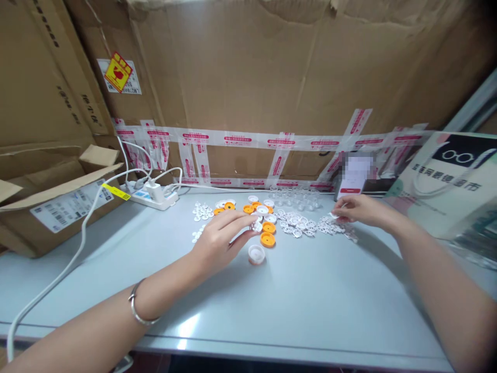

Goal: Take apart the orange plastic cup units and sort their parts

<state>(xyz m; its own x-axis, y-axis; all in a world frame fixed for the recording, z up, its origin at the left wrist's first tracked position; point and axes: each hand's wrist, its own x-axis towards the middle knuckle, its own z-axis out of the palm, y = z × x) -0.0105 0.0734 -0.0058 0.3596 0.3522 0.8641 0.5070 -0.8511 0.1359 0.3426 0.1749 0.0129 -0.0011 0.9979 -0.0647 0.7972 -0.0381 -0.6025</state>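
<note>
My left hand [223, 235] pinches a small white round part [256, 226] between thumb and fingertips, over the middle of the table. Just below it, a white round cup-like piece [257, 254] stands by itself. Orange round caps [267, 239] and white round caps [252, 199] lie beside and behind the fingers. At the right, my right hand [355, 210] has its fingers closed at a pile of small flat white pieces [330, 225]; a bit of white shows at the fingertips. Another heap of white openwork pieces [297, 224] lies between the hands.
Small white discs [202, 211] and clear plastic parts [297, 198] lie toward the back. A power strip [155, 197] with a white cable and an open carton [58, 197] stand left. A phone [352, 176] leans against the large taped box [248, 77]; a paper bag [442, 181] stands right.
</note>
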